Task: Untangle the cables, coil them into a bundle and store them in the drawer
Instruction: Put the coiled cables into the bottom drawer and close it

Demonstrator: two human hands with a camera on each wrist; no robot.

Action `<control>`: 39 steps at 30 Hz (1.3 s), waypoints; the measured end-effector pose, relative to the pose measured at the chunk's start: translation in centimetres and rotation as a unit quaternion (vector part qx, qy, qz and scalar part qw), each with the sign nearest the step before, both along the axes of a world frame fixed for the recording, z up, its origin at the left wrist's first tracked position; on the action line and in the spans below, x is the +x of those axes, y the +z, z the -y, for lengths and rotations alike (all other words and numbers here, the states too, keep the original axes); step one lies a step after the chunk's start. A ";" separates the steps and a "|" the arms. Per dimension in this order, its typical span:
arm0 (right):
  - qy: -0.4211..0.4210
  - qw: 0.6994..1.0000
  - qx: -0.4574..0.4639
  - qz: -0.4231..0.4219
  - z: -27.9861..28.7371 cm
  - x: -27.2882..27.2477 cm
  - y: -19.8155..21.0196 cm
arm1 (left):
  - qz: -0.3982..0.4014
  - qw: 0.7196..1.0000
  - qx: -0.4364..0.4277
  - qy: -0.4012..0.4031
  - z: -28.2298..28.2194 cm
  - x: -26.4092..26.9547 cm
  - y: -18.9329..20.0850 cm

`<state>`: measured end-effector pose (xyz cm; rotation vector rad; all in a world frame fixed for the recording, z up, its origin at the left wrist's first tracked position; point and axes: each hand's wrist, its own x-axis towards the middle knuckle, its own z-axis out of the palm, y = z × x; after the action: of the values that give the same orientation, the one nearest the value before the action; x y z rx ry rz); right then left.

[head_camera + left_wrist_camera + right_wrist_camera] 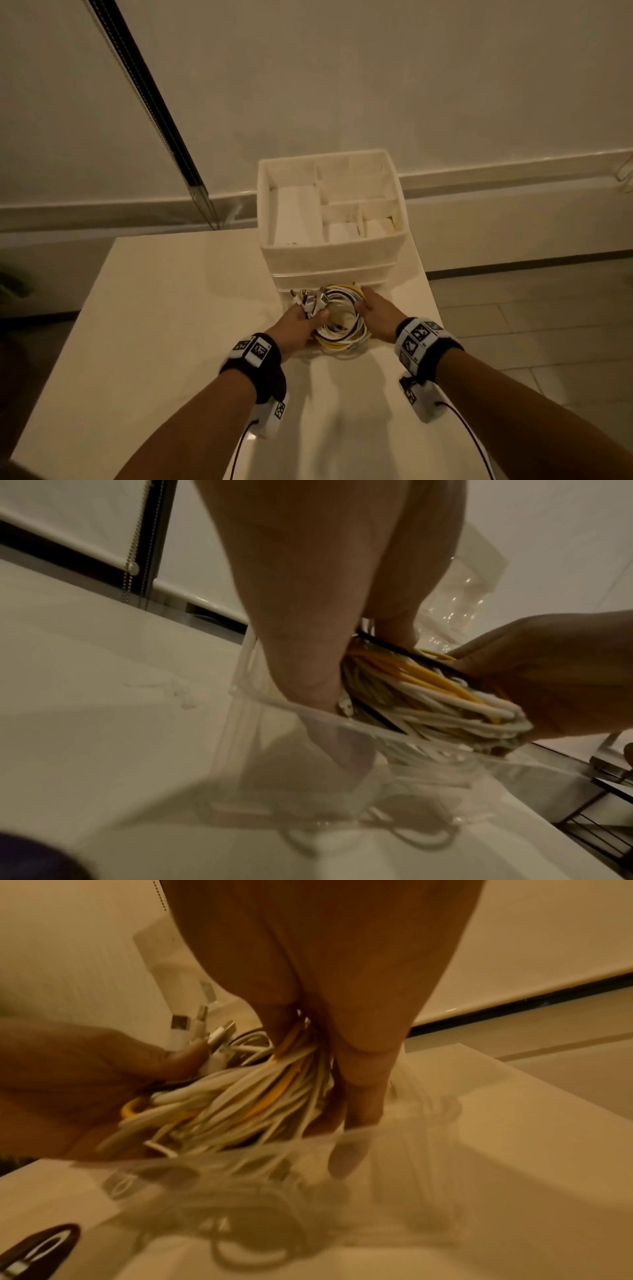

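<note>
Two hands meet in the head view over a white table (171,308): the left hand (301,322) and right hand (375,308) each clasp a side of the cable bundle (342,322), white, yellow and black loops held in the pulled-out clear drawer (329,353) of a white organizer (329,253). From the left wrist, fingers curl round the coil at the drawer's rim. From the right wrist, fingers grip the loops, plug ends (202,1031) poking up by the other hand.
</note>
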<state>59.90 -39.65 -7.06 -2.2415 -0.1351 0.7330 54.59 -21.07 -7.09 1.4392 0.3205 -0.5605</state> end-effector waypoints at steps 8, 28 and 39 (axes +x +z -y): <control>-0.073 0.992 0.055 -0.083 -0.4 0.9 0.7 | -0.066 0.998 -0.020 -0.008 -0.5 1.0 -0.4; -0.026 0.995 -0.067 0.074 -1.3 -2.0 -3.3 | 0.058 0.965 0.256 0.024 0.8 0.0 -2.2; 0.041 0.975 -0.149 0.159 -1.4 -2.9 -3.4 | 0.005 0.923 0.367 0.119 2.7 -0.7 -2.2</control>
<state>56.97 -38.29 -10.49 -2.6450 -0.2909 0.4528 53.89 -23.73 -9.26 2.0832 0.7410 -0.2296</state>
